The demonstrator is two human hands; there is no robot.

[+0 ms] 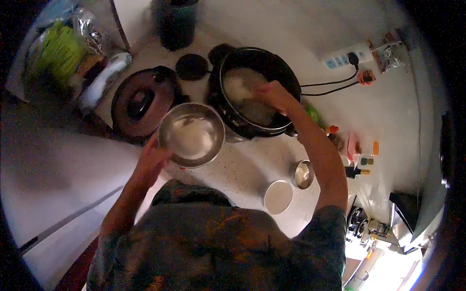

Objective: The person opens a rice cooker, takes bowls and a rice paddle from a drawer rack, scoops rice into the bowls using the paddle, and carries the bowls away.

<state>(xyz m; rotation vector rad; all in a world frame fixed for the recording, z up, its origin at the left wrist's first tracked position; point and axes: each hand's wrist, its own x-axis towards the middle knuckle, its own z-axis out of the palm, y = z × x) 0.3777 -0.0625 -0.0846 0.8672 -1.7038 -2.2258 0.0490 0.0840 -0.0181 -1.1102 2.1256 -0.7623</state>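
A black pot (pixel 284 72) stands on the speckled counter (pixel 240 165), power strip (pixel 340 59) nearby.

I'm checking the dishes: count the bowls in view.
3: a large metal bowl in the left hand, a small metal bowl on the counter, and a white bowl beside it. Others may be hidden.

Before me lay a pale, speckled counter (pixel 245 167), dim and shadowed in patches. A plain, light wall (pixel 310 29) spread from one o'clock toward three. Smooth, pale panelling (pixel 58 160) stood at nine o'clock, darkly grooved toward eight. White light (pixel 393 266) glared at four o'clock.
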